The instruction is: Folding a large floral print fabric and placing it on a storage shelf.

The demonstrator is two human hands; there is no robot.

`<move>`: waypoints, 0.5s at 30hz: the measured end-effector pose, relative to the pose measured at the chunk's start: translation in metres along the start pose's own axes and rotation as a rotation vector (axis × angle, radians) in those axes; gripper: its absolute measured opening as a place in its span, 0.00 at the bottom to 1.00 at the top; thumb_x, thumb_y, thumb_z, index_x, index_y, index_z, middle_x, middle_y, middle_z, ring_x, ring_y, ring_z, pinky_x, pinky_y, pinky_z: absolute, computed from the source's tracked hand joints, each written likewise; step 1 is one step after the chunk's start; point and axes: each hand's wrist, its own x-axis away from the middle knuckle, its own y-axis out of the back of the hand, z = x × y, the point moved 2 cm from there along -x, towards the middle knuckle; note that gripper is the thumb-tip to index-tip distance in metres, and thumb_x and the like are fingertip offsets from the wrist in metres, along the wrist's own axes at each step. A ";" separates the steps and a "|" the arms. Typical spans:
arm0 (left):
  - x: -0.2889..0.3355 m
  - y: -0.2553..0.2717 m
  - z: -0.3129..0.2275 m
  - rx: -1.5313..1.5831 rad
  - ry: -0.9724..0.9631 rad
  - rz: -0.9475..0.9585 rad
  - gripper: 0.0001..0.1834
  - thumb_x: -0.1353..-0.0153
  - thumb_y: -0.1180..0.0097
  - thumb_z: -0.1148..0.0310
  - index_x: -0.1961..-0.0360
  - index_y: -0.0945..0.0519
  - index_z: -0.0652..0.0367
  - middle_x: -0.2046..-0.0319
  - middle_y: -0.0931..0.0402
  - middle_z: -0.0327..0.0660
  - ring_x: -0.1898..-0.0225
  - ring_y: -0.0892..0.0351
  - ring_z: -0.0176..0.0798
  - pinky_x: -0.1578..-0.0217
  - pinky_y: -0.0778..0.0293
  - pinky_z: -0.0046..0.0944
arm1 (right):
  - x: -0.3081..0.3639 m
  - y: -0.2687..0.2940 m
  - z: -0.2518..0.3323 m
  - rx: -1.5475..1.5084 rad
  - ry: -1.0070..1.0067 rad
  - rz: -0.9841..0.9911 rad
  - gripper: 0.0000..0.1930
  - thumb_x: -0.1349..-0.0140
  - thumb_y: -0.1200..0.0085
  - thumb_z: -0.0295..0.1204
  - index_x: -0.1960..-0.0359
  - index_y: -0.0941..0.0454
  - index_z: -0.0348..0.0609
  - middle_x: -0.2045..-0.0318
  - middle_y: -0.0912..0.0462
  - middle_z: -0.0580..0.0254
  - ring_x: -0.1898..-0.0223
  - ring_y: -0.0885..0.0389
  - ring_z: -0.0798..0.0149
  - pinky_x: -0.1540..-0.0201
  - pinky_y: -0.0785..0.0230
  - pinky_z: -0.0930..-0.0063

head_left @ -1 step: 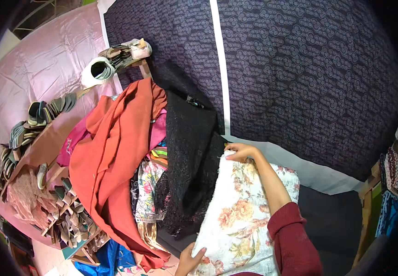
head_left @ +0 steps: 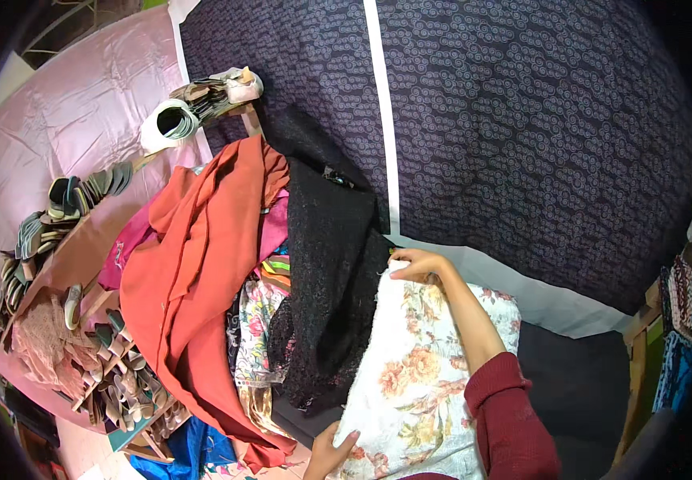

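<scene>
A white cloth with an orange and brown flower print (head_left: 422, 368) lies spread in front of me on a dark surface. At its far left corner my right hand (head_left: 418, 265) pinches the frayed edge, the arm in a maroon sleeve reaching across the cloth. My left hand (head_left: 332, 454) grips the near left edge, thumb on top and fingers underneath. Just left of the cloth hangs a black lace fabric (head_left: 326, 280), its far part folded in a heap. Beside that drapes a long orange-red fabric (head_left: 194, 264).
Left stands a wooden rack holding several shoe lasts (head_left: 126, 392) and stacked curved pieces (head_left: 174, 120). Pink fabric (head_left: 106, 104) and dark patterned fabric (head_left: 538, 136) hang behind. Blue cloth (head_left: 190, 448) lies low left. A wooden post (head_left: 640, 344) and woven textiles (head_left: 682, 312) are at right.
</scene>
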 end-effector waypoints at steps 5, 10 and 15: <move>-0.004 0.004 0.009 -0.085 0.093 0.236 0.20 0.51 0.37 0.65 0.61 0.24 0.67 0.69 0.22 0.41 0.67 0.24 0.33 0.63 0.30 0.32 | 0.025 0.019 0.039 -0.066 -0.323 0.181 0.22 0.54 0.37 0.42 0.60 0.24 0.42 0.80 0.23 0.68 0.80 0.29 0.76 0.79 0.38 0.80; 0.008 0.005 -0.022 -0.297 -0.386 0.250 0.17 0.53 0.36 0.67 0.63 0.22 0.65 0.68 0.22 0.45 0.63 0.24 0.37 0.60 0.31 0.34 | 0.023 0.039 0.017 -0.071 -0.052 0.266 0.16 0.50 0.39 0.40 0.75 0.21 0.37 0.69 0.22 0.64 0.65 0.28 0.74 0.62 0.37 0.78; 0.026 0.004 0.009 0.010 -0.079 0.228 0.13 0.49 0.40 0.68 0.65 0.22 0.66 0.66 0.21 0.42 0.69 0.23 0.34 0.63 0.30 0.32 | 0.038 0.054 0.030 -0.379 -0.025 0.201 0.15 0.47 0.42 0.41 0.74 0.21 0.39 0.78 0.25 0.70 0.74 0.30 0.77 0.70 0.38 0.81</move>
